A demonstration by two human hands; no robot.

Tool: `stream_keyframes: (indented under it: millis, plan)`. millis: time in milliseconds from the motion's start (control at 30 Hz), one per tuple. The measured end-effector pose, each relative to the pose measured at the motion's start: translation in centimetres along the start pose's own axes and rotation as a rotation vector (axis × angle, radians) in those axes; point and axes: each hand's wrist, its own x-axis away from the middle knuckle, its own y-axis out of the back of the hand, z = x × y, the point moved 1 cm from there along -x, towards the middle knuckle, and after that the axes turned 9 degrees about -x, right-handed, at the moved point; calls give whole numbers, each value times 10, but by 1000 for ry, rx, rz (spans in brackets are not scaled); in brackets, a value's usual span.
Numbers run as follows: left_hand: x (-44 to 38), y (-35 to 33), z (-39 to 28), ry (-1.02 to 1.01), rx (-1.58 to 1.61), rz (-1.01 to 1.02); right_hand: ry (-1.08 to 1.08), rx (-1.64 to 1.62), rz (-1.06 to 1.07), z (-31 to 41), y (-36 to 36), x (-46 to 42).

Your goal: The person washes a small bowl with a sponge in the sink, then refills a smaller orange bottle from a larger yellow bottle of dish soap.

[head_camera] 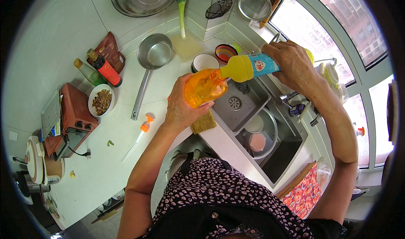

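Observation:
My left hand (180, 107) is closed around a clear orange plastic bottle (202, 88), tilted with its open neck towards the right. In my right hand (291, 65) is a yellow dish-soap bottle (242, 69) with a blue label, tipped nearly level. Its mouth meets the orange bottle's neck, above the counter and the sink's near-left corner. An orange pump top (146, 125) with a long clear tube lies on the counter left of my left hand. Below the orange bottle, a golden-brown scouring cloth (204, 122) rests at the counter's edge.
A steel sink (284, 156) holds a drain tray (251, 112) and a basin (274, 134). Behind my hands stand bowls (205, 62). A saucepan (155, 52), sauce bottles (104, 69), a bowl of brown crumbly food (101, 100) and a red toaster oven (74, 112) are leftward. The faucet (288, 96) is rightward.

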Motion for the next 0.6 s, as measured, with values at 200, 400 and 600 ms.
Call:
stream_keyframes:
  millis: [200, 400, 600]
  plan:
    - [0, -2, 0, -12, 20, -9, -6, -8, 20, 0, 3, -1]
    - [0, -2, -1, 2, -5, -9, -22, -2, 24, 0, 3, -1]
    - [-1, -1, -4, 2, -3, -14, -6, 9, 15, 0, 4, -2]
